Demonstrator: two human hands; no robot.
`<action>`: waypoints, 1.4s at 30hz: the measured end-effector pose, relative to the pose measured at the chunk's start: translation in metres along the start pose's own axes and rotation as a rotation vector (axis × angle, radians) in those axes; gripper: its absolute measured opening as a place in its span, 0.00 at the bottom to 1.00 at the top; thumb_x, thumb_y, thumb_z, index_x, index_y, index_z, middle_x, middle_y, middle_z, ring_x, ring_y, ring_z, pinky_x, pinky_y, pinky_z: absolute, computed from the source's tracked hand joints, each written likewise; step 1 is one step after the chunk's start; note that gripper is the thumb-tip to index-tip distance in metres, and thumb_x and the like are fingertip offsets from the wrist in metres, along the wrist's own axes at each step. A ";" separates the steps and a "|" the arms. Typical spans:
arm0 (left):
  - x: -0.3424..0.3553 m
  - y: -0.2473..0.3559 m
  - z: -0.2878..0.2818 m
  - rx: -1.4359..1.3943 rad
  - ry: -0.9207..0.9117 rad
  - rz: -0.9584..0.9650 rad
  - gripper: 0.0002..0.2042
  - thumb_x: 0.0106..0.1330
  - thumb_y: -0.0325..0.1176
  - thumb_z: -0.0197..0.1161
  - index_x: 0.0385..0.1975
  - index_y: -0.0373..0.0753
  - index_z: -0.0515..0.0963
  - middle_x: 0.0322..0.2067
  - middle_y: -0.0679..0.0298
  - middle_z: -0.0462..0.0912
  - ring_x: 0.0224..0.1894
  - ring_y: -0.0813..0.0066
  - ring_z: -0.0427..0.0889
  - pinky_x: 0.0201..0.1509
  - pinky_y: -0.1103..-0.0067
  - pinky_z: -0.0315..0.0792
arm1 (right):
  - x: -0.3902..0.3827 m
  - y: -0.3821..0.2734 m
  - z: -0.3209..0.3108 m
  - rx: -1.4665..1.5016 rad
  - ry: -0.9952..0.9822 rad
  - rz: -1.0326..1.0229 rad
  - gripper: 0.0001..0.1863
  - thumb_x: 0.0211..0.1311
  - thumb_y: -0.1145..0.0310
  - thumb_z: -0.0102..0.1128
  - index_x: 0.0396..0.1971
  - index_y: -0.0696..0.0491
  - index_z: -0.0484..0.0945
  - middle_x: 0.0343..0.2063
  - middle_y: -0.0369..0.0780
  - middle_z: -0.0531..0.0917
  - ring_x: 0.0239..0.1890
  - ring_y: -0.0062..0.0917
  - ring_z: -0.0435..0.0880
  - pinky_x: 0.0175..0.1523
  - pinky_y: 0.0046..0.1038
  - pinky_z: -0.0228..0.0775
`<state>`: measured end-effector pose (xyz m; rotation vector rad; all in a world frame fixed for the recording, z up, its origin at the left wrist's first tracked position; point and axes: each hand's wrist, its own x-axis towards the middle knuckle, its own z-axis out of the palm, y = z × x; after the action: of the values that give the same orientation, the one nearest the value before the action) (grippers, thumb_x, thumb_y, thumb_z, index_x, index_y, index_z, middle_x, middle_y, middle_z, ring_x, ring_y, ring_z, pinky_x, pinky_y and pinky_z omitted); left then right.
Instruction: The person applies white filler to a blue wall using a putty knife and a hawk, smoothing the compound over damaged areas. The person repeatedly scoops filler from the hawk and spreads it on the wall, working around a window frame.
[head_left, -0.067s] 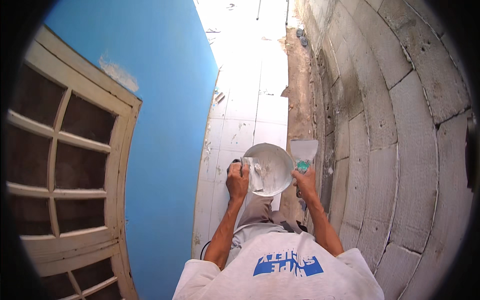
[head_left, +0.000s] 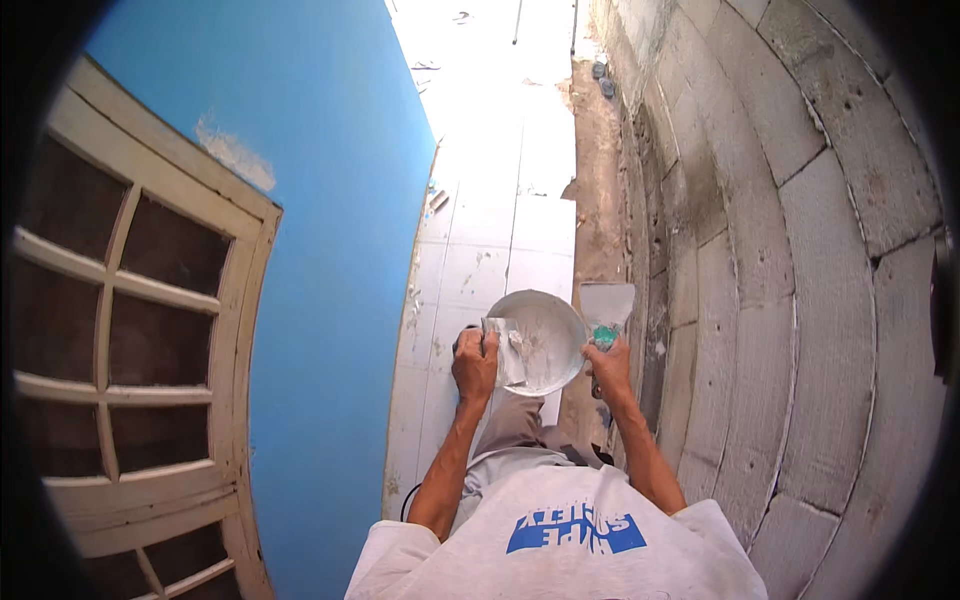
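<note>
At 9 o'clock there is an old cream wooden frame (head_left: 245, 310) with dark squares of glass (head_left: 160, 340). A bright blue wall (head_left: 335, 230) sits at 10 o'clock, with a rough pale patch (head_left: 235, 155) on it. White floor tiles (head_left: 475, 215) run up to 12 o'clock. A brown dirt strip (head_left: 600, 220) is at 2 o'clock. Small dark things (head_left: 605, 82) lie at 1 o'clock, too tiny to tell. A big grey block wall (head_left: 765, 250) stands at 3 o'clock.

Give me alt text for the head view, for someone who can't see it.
A person's left hand holds a flat metal blade over the left side of a round, pale basin; the right hand holds a wide scraper at its right edge. Pale floor tiles run ahead between a blue wall at left and a grey block wall at right.
</note>
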<state>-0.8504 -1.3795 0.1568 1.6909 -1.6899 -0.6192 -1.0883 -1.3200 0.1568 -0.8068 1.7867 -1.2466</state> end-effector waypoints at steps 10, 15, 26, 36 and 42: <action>0.172 0.022 0.054 -0.051 -0.001 -0.050 0.13 0.67 0.39 0.59 0.31 0.32 0.76 0.34 0.51 0.77 0.37 0.50 0.79 0.41 0.64 0.72 | 0.168 -0.058 0.042 -0.001 -0.023 0.129 0.09 0.46 0.74 0.64 0.29 0.57 0.77 0.21 0.34 0.79 0.19 0.19 0.76 0.25 0.25 0.70; 0.270 0.036 0.080 -0.047 -0.007 0.003 0.13 0.67 0.39 0.59 0.32 0.33 0.77 0.36 0.51 0.77 0.36 0.49 0.80 0.39 0.62 0.73 | 0.269 -0.081 0.055 -0.010 -0.091 0.159 0.12 0.48 0.73 0.67 0.35 0.57 0.78 0.24 0.34 0.80 0.19 0.18 0.76 0.21 0.22 0.72; 0.471 0.088 0.154 -0.046 -0.089 0.008 0.12 0.66 0.39 0.59 0.34 0.34 0.78 0.38 0.50 0.78 0.36 0.48 0.81 0.39 0.62 0.75 | 0.454 -0.154 0.076 0.052 -0.010 0.166 0.11 0.47 0.72 0.66 0.33 0.56 0.78 0.24 0.34 0.80 0.21 0.18 0.78 0.22 0.23 0.72; 0.571 0.108 0.180 -0.110 0.156 0.003 0.11 0.66 0.37 0.60 0.31 0.34 0.76 0.34 0.53 0.77 0.35 0.49 0.80 0.37 0.61 0.74 | 0.573 -0.224 0.098 -0.084 -0.154 0.007 0.11 0.49 0.73 0.66 0.34 0.57 0.79 0.26 0.35 0.81 0.21 0.17 0.77 0.23 0.23 0.72; 0.527 0.109 0.140 -0.099 0.272 -0.164 0.12 0.66 0.38 0.60 0.36 0.33 0.77 0.38 0.54 0.79 0.37 0.51 0.81 0.40 0.65 0.75 | 0.566 -0.226 0.124 -0.059 -0.287 0.020 0.08 0.53 0.73 0.65 0.32 0.55 0.77 0.24 0.33 0.79 0.18 0.18 0.75 0.22 0.23 0.69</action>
<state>-0.9988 -1.9128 0.2060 1.7649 -1.3207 -0.5119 -1.2390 -1.9216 0.2065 -0.9484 1.6000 -1.0119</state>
